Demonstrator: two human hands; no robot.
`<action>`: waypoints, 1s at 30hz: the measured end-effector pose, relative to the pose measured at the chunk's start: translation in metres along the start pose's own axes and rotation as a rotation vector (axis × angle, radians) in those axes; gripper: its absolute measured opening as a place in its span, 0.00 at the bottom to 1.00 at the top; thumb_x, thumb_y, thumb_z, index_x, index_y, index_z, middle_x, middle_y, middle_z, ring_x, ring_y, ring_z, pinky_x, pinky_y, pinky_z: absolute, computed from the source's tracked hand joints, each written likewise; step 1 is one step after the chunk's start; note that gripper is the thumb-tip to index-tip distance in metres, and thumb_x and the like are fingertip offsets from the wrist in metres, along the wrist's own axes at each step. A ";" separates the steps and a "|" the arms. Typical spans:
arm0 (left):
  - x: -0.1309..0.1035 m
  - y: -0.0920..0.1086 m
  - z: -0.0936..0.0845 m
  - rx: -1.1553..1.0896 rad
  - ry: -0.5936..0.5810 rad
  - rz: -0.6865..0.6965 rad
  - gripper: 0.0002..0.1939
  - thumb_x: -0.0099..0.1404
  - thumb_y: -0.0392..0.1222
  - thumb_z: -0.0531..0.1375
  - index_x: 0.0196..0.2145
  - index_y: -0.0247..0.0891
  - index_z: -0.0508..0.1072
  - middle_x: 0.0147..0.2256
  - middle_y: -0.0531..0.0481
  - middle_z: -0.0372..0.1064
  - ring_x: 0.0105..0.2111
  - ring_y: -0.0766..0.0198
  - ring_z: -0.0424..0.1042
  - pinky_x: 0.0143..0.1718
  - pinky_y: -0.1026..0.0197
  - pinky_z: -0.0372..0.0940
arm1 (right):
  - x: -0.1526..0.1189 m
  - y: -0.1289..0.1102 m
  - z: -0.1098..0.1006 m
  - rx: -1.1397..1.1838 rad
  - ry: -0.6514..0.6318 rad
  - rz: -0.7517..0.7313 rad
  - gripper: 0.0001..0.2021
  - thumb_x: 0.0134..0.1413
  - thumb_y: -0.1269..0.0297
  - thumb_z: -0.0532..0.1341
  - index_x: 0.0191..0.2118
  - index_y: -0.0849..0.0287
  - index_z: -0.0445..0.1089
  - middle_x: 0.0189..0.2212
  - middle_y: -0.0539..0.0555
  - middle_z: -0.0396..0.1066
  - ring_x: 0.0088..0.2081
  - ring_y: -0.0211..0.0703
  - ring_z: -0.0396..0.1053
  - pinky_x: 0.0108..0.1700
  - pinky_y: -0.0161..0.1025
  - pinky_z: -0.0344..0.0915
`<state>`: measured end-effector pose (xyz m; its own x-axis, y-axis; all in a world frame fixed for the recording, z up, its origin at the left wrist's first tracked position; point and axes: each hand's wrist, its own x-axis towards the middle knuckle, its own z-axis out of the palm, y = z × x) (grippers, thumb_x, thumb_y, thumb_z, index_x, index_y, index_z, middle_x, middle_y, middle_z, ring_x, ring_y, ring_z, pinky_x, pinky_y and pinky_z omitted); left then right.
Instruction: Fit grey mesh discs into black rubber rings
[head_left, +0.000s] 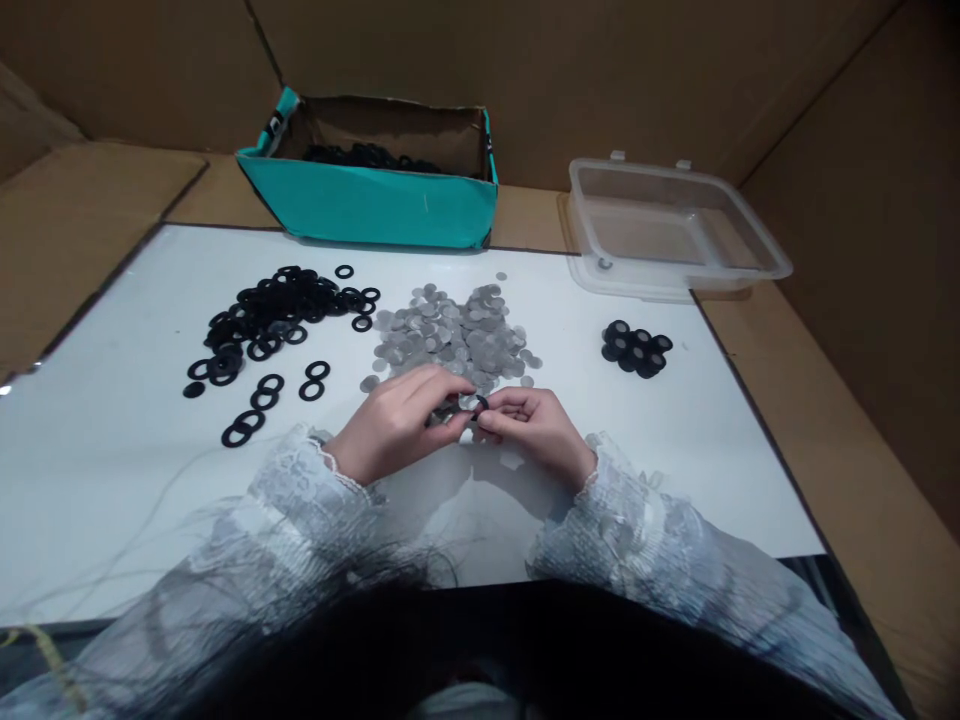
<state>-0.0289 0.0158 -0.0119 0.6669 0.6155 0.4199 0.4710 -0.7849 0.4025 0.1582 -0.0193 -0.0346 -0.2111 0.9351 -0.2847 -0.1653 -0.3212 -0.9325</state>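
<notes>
My left hand (409,420) and my right hand (536,425) meet at the near edge of a pile of small silvery-grey discs (457,335). Between their fingertips is a black ring (481,404), pinched from both sides. A pale disc appears at the ring's opening; whether it sits inside cannot be made out. More dark material shows under my left fingers, partly hidden. Left of the discs lies a heap of black rings (281,305), with several loose rings (264,398) nearer to me. On the right, black rings with grey centres (637,350) stand grouped in short stacks.
A teal open box (382,205) holding black pieces stands at the back left. At the back right, a clear plastic container (675,265) rests on the edge of the white board (720,450). Cardboard walls (600,80) enclose the far side and the right.
</notes>
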 end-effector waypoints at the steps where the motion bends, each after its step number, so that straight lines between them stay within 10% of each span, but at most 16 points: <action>1: 0.000 0.000 0.000 -0.021 -0.015 -0.008 0.09 0.67 0.41 0.53 0.39 0.37 0.71 0.33 0.45 0.74 0.34 0.61 0.74 0.37 0.61 0.69 | 0.000 0.000 0.000 -0.002 -0.005 -0.004 0.15 0.36 0.55 0.72 0.26 0.60 0.72 0.20 0.48 0.71 0.22 0.34 0.66 0.28 0.35 0.65; 11: -0.002 0.003 0.001 -0.181 -0.036 0.015 0.09 0.68 0.42 0.55 0.41 0.38 0.72 0.34 0.45 0.75 0.36 0.61 0.74 0.40 0.60 0.69 | -0.003 -0.004 0.001 -0.035 -0.037 -0.021 0.13 0.39 0.55 0.70 0.26 0.58 0.70 0.21 0.47 0.71 0.23 0.33 0.66 0.29 0.35 0.66; 21: 0.007 0.009 -0.001 -0.628 -0.096 -0.587 0.10 0.58 0.45 0.60 0.35 0.38 0.77 0.32 0.48 0.77 0.29 0.62 0.75 0.27 0.65 0.70 | -0.007 -0.001 0.003 -0.102 -0.006 -0.078 0.09 0.47 0.59 0.65 0.30 0.58 0.68 0.23 0.48 0.72 0.25 0.35 0.68 0.31 0.35 0.66; 30: 0.009 0.013 0.001 -0.821 -0.122 -0.783 0.07 0.53 0.44 0.65 0.29 0.38 0.77 0.26 0.49 0.76 0.25 0.62 0.74 0.24 0.64 0.70 | -0.007 0.003 0.004 -0.156 0.029 -0.089 0.15 0.43 0.54 0.68 0.28 0.58 0.66 0.22 0.48 0.71 0.25 0.35 0.69 0.29 0.35 0.65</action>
<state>-0.0164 0.0110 -0.0037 0.4284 0.8698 -0.2447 0.2927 0.1226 0.9483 0.1554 -0.0274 -0.0349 -0.1743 0.9634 -0.2035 -0.0302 -0.2118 -0.9769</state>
